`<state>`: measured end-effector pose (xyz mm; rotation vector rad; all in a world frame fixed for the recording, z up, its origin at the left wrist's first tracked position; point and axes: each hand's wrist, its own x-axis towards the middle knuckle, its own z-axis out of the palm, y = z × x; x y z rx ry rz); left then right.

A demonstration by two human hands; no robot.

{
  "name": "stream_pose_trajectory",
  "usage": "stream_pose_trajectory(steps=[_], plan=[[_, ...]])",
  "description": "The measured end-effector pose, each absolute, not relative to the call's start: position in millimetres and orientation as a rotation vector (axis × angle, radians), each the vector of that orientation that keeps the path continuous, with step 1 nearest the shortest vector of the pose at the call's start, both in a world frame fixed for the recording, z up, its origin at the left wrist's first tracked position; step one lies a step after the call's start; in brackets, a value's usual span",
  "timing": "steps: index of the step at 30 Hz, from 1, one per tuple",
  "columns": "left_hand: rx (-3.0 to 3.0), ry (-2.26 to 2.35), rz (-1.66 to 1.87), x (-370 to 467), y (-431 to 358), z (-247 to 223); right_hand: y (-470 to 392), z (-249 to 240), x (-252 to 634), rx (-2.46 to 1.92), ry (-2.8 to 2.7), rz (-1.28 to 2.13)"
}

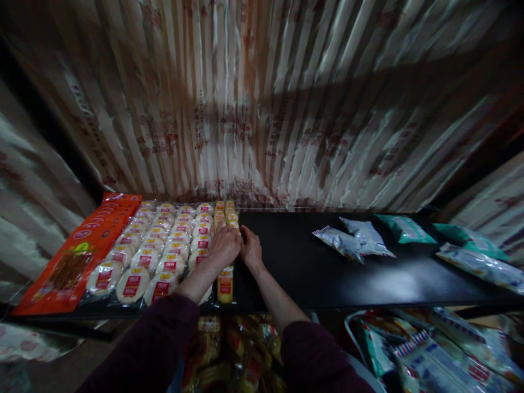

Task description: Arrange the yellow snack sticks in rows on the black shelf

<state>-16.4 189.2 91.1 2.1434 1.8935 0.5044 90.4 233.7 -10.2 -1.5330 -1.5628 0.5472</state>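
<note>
Both hands meet over a narrow column of yellow snack packets point(225, 285) with red labels, laid overlapping on the black shelf point(282, 275). My left hand point(226, 244) lies over the middle of the column, its fingers curled down onto a packet and partly hidden. Against the column's right side, my right hand point(250, 246) is closed with bent fingers, close to the left one; its grip on the packet is partly covered. Immediately left of the column are rows of round white rice crackers point(133, 284) in clear wrappers with red labels.
Orange snack bags point(67, 267) overlap at the shelf's left end. Silver-blue bags point(364, 237) and green bags point(405, 228) lie to the right. Below the front edge are more yellow packets point(241, 355) and a container of mixed bags point(446, 355). A pleated printed sheet point(254, 109) hangs behind.
</note>
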Motion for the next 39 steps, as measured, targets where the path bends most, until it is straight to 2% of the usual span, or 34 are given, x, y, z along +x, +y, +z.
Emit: stream_pose_trajectory(steps=[10,21,39], plan=[[2.099,1.884,0.495,-17,192,91,242,2,92,-1.408,-1.501,0.849],[2.1,1.896,0.452,-20,192,95,253,9,93,-1.284,-1.308,1.013],[2.134,1.884,0.524,-24,194,88,245,0,95,-1.285,-1.238,1.032]])
